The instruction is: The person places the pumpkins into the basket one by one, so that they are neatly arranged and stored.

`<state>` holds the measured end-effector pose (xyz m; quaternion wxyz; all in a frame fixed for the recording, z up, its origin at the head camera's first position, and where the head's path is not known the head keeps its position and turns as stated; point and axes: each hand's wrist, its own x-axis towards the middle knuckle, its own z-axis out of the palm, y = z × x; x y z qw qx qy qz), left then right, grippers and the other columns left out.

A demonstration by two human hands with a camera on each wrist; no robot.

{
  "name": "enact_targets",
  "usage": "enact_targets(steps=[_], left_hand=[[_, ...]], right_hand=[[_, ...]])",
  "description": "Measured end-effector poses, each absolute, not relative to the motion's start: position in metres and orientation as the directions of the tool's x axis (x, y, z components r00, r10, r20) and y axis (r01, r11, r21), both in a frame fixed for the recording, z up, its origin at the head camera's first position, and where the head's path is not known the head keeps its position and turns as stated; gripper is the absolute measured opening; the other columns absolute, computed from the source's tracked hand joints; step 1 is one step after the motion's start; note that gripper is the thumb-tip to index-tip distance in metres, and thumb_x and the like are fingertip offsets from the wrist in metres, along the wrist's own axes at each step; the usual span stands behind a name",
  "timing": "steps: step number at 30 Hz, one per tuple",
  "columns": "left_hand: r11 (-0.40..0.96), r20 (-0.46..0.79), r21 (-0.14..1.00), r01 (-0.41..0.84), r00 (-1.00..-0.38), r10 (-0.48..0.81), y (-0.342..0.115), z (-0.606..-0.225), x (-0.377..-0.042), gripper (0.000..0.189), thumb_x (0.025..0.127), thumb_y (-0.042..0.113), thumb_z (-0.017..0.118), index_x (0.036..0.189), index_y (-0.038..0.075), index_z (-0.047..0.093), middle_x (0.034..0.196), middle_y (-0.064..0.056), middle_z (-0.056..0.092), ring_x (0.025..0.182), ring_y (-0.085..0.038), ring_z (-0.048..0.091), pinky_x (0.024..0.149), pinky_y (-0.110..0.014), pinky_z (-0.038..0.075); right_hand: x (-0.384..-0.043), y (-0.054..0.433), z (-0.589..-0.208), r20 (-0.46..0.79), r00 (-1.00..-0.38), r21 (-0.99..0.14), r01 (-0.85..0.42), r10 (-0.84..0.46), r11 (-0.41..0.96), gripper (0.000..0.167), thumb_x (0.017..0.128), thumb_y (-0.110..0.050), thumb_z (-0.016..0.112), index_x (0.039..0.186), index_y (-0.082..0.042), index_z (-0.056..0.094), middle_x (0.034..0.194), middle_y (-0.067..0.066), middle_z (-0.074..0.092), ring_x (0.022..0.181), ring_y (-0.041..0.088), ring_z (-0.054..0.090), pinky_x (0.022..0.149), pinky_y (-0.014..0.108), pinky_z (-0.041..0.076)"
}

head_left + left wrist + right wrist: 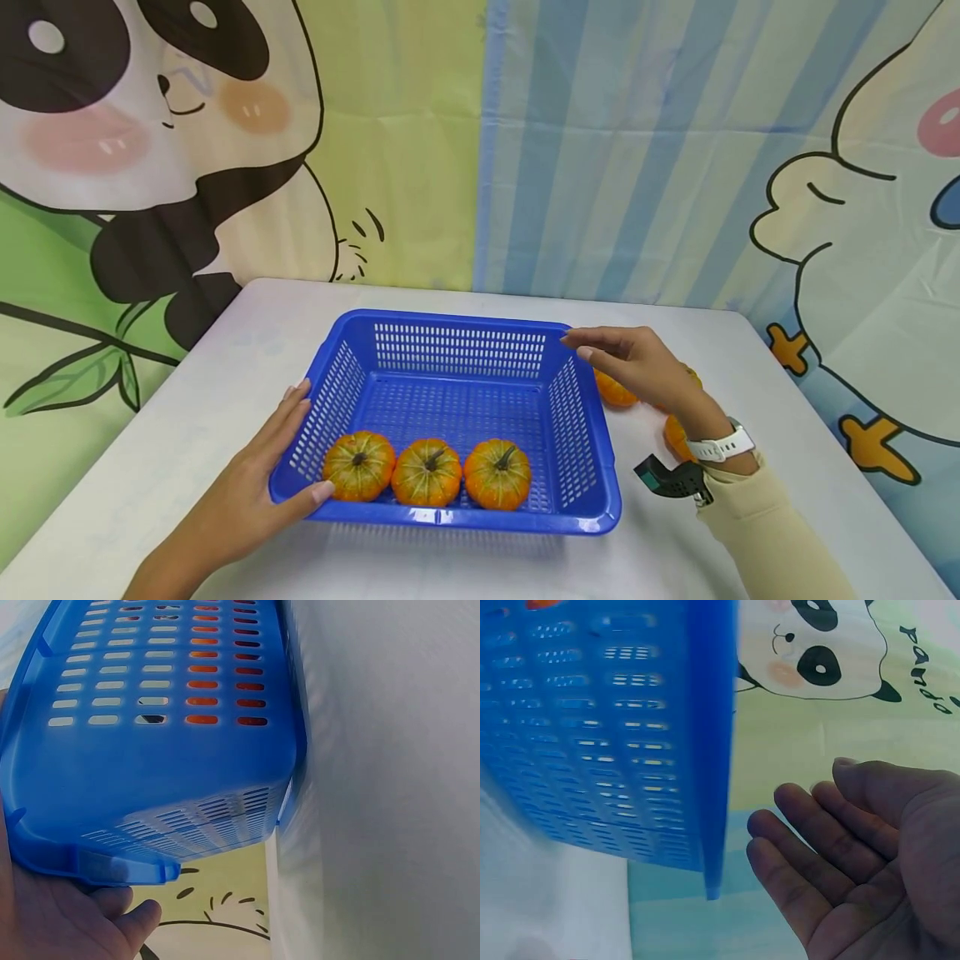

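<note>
Plainly, the left hand (246, 490) rests with extended fingers against the blue basket (525, 520), its thumb just beside a row of three small pumpkins (427, 472) already inside. The right hand (651, 364) hovers near the far right corner, loose and empty; close beside it, outside pumpkins (617, 390) (partly hidden, so uncounted) remain on the table (247, 375).

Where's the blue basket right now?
In the head view, the blue basket stands centrally on the white table, between the left hand at its left rim and the right hand near its far right corner.
</note>
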<state>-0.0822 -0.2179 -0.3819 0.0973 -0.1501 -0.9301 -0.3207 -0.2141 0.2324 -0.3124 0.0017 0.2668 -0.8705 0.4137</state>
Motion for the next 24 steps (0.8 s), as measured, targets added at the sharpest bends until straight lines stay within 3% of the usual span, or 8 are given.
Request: enact_targets(steps=[8,15,24], left_hand=[[0.742,0.294,0.564,0.362,-0.928,0.229,-0.219,-0.383,-0.082,0.094,0.084,0.034,0.074,0.156,0.013,0.019,0.162,0.002,0.01,0.148,-0.023,0.009,0.101,-0.068,0.029],[0.746,0.285,0.561,0.357,-0.93,0.231,-0.219,-0.381,-0.083,0.094,0.084,0.035,0.074,0.157,0.015,0.018,0.162,0.003,0.01,0.148,-0.024,0.009,0.098,-0.07,0.031],[0.736,0.271,0.583,0.344,-0.936,0.223,-0.218,-0.382,-0.083,0.093,0.084,0.035,0.073,0.157,0.015,0.018,0.162,0.002,0.009,0.148,-0.025,0.008,0.099,-0.071,0.028]], right_hand=[[-0.214,0.244,-0.336,0.326,-0.846,-0.696,-0.517,-0.423,0.498,0.032,0.098,-0.011,0.059,0.128,0.0,0.062,0.123,0.013,0.065,0.11,0.028,0.064,0.088,0.023,0.051],[-0.21,0.255,-0.347,0.361,-0.888,-0.683,-0.46,-0.286,0.567,0.038,0.099,-0.022,0.058,0.133,-0.003,0.059,0.126,0.01,0.064,0.113,0.028,0.062,0.087,0.019,0.049],[-0.216,0.272,-0.358,0.373,-0.901,-0.706,-0.429,-0.22,0.563,0.041,0.099,-0.018,0.058,0.137,-0.005,0.055,0.13,0.014,0.061,0.114,0.03,0.061,0.086,0.012,0.047]])
